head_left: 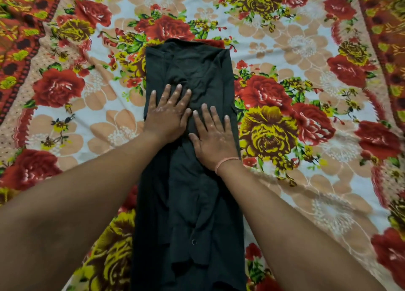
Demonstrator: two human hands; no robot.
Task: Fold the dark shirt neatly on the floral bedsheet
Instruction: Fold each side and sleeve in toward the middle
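The dark shirt lies on the floral bedsheet as a long narrow strip running from the bottom edge up to the middle of the view, its sides folded inward and its surface creased. My left hand lies flat on the shirt's upper left part with fingers spread and straight. My right hand presses flat on the cloth just to the right and a little nearer to me, fingers straight. Both palms cover the middle of the shirt. A thin pink band sits on the right wrist.
The bedsheet is printed with red and yellow roses on pale ground and has red patterned borders at the far left and far right. Wrinkled sheet surrounds the shirt on every side.
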